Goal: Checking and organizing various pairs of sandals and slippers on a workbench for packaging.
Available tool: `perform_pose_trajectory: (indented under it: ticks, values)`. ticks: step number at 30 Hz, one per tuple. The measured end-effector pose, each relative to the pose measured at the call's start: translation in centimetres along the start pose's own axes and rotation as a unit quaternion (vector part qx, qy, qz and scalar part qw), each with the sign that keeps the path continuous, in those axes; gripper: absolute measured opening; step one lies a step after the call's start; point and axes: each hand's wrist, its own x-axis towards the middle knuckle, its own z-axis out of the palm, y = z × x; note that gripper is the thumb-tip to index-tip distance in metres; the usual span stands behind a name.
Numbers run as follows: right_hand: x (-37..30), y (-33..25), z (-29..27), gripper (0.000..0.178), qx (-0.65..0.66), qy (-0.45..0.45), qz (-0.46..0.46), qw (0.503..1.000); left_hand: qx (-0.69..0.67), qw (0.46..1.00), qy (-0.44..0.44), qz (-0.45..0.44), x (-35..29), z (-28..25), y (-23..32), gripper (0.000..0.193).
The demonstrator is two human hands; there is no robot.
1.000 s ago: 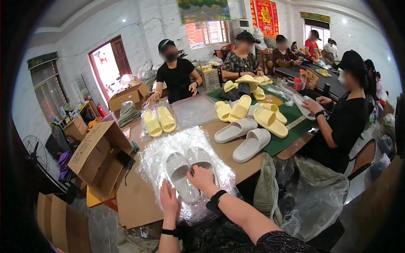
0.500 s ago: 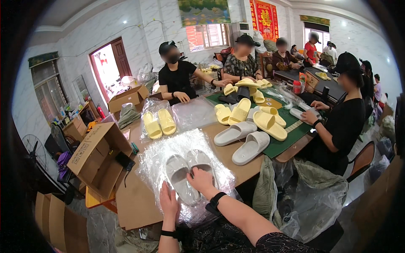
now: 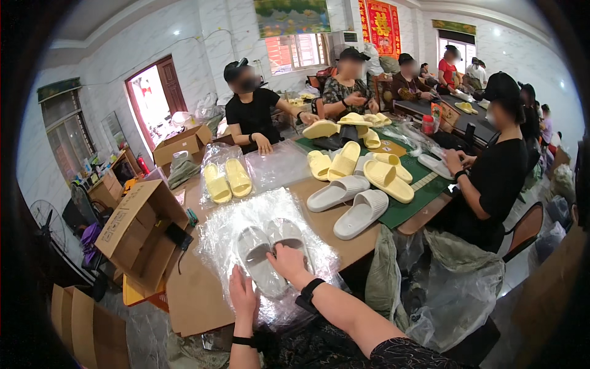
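A pair of light grey slippers lies at the table's near side on a stack of clear plastic bags. Shiny film shows over their toe ends; I cannot tell how far inside a bag they are. My right hand reaches over the pair, its fingers bent and closed at the inner edges where the two slippers meet. Flat along the left slipper's outer side, my left hand has its fingers stretched out. Beyond the bags, a yellow pair rests on clear plastic.
Loose yellow slippers and grey slippers are heaped on a green mat. An open cardboard box leans at the left. Co-workers sit across and at the right. Sacks and plastic hang below the table's right edge.
My right hand has shifted slightly between the grey slippers; my left hand keeps its place. A co-worker opposite now holds a yellow slipper out from the heap. Another co-worker has raised both hands.
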Motion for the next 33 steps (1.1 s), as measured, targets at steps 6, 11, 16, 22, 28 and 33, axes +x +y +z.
perform_pose_trajectory:
  ticks: [6,11,16,22,28,33]
  values:
    - [-0.1,0.4,0.2,0.039,-0.001,0.006,0.003,1.000,-0.016,0.999,0.028,0.016,0.0,0.1,1.5,0.053]
    - [-0.3,0.1,0.0,0.038,0.007,0.013,0.001,1.000,0.004,1.000,0.018,0.026,0.0,-0.2,0.6,0.053]
    - [-0.3,-0.1,-0.3,0.038,0.011,0.010,0.004,1.000,-0.002,1.000,0.001,0.010,0.0,0.0,0.3,0.052]
    - [-0.2,0.2,-0.2,0.038,0.004,0.007,0.011,1.000,0.013,0.999,0.035,0.039,0.1,0.0,1.4,0.053]
    - [-0.2,-0.1,-0.1,0.036,-0.001,0.006,-0.001,1.000,0.009,0.999,0.032,0.031,0.1,-0.1,0.8,0.053]
    - [-0.2,0.1,0.1,0.035,-0.006,0.010,-0.005,1.000,0.012,0.999,0.028,0.032,0.0,0.1,0.5,0.053]
